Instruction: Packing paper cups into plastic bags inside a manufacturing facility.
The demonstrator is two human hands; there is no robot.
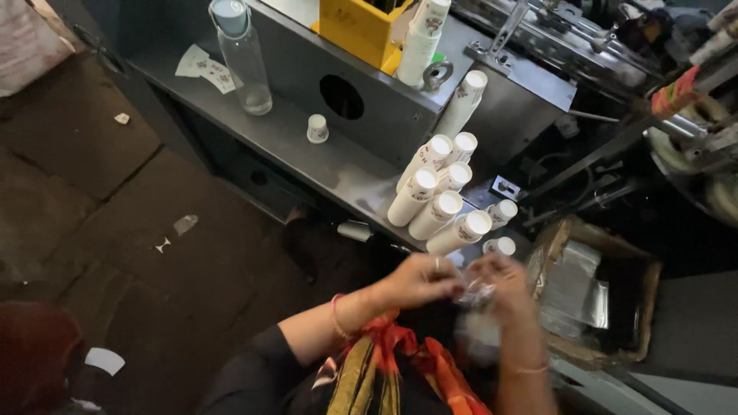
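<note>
**Both hands pinched on crinkled clear plastic, close to the body**

Nearest, in front of an orange-and-yellow patterned cloth (400,350): left hand (419,278) and right hand (503,286) drawn together, both blurred. Left grip closed, fingertips pinched on a small piece of crinkled clear plastic film (475,293); ring on one finger, thin bangle at the wrist. Right grip curled shut around the same film from the other side. Just below the film, a pale blurred shape, too smeared to tell.

Right of the hands: open brown cardboard box (615,253) holding flat silvery-clear packets.

Just beyond the hands, on the grey metal counter (307,154): bundle of stacked white paper cups (438,196) lying on their sides, open ends toward the camera, leaning against a grey metal machine housing (384,100) with a round hole.

Farther back on the counter: one small white paper cup (317,128) upright and alone, then a tall clear plastic bottle (242,58) with a pale blue cap. Atop the housing: yellow box (361,27), with another cup stack beside it.
</note>
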